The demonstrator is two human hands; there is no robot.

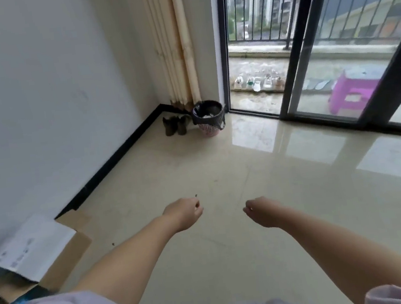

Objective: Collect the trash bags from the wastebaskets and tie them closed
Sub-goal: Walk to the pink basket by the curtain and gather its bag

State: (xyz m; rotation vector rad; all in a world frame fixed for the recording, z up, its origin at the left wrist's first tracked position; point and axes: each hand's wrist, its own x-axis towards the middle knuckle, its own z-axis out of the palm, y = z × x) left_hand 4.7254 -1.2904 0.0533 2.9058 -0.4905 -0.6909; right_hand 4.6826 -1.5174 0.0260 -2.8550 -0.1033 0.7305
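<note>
Glossy cream floor tiles (259, 169) run from a white wall with a black skirting board to a dark-framed sliding glass door (308, 50), where a long beige patterned curtain (175, 41) hangs in the corner.

Both bare arms reach out over the floor. The left hand (184, 213) and the right hand (261, 211) hang side by side with a gap between them, knuckles up and fingers curled down and under; neither holds anything. The fingertips are tucked out of sight, so I cannot tell how tightly they are curled.

Well beyond the fingers, in the far corner, stands a small round pink plastic lattice wastebasket (209, 130). It is lined with a black trash bag (206, 115) whose edge is folded out over the rim and drapes down the sides. Pale crumpled rubbish lies inside the bag; what it is cannot be made out. Just left of the basket sit 2 dark ankle boots (174, 126), close against the skirting.

Left of the left hand's fingers, against the wall, lies a flattened brown cardboard box (66, 259) with a white printed sheet on it. Beyond the glass, a purple plastic stool (350, 94) stands on the balcony.
</note>
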